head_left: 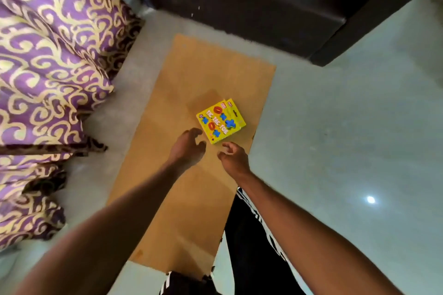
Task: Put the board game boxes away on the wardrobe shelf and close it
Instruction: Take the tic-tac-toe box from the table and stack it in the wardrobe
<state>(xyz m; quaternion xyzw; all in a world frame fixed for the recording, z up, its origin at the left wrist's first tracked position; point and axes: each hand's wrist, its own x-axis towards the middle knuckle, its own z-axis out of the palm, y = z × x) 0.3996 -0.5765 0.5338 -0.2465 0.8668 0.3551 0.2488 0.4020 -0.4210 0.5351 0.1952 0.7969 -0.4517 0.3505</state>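
While both my hands hung empty with fingers spread, left grip (188,145) and right grip (232,154) flanked yellow "TIC TAC TOE" boxes (220,121) just ahead on the table (191,199).

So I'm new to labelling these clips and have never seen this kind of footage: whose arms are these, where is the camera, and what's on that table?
The camera sits on a person's head, looking down, so the two bare arms reaching out are the wearer's own. There is only this one view. Below them is a low wooden table with yellow Tic Tac Toe game boxes stacked on it; there seem to be two, one on the other. The left hand and right hand are open, close to the boxes, holding nothing. A purple patterned curtain hangs at the left, a dark sofa stands beyond.
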